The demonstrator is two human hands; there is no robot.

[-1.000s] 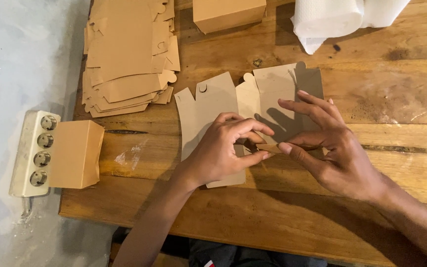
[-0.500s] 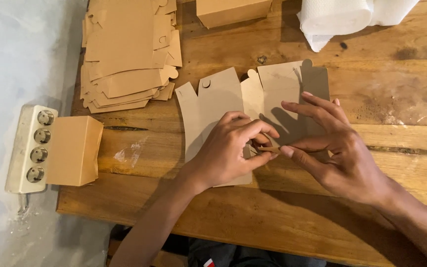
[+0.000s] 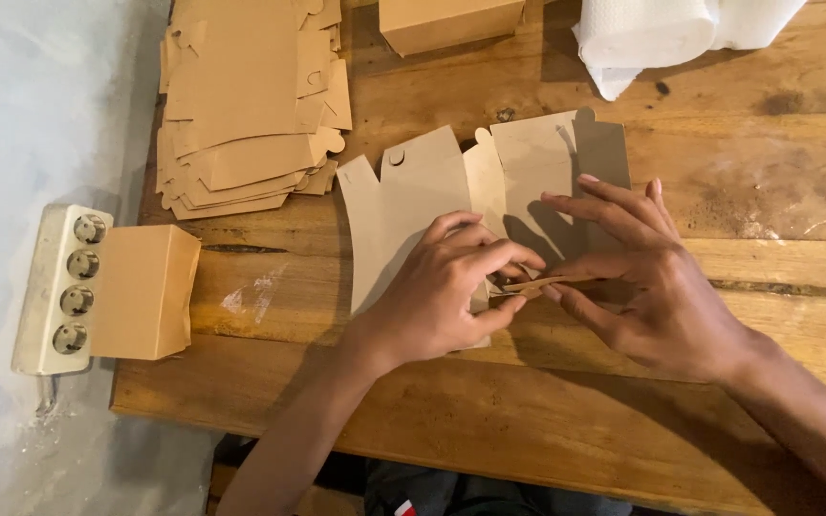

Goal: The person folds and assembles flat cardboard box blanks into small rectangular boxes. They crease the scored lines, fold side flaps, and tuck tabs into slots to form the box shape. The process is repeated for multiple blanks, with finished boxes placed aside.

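On a wooden table (image 3: 623, 420), the left hand (image 3: 442, 296) pins a flat cardboard box blank (image 3: 413, 205) while the right hand (image 3: 652, 287) pinches its flap (image 3: 552, 283); uneven pressure could crease it crookedly.

Up and left of the hands lies a stack of flat cardboard blanks (image 3: 246, 105); further left, a folded box (image 3: 143, 291) touches a white power strip (image 3: 59, 287); white paper towels (image 3: 662, 33) lie beyond.

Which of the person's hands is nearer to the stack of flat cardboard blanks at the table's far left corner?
Left. The left hand rests on the flat box blank, just right of and below the stack of flat cardboard blanks. The right hand lies farther right, beyond the left.
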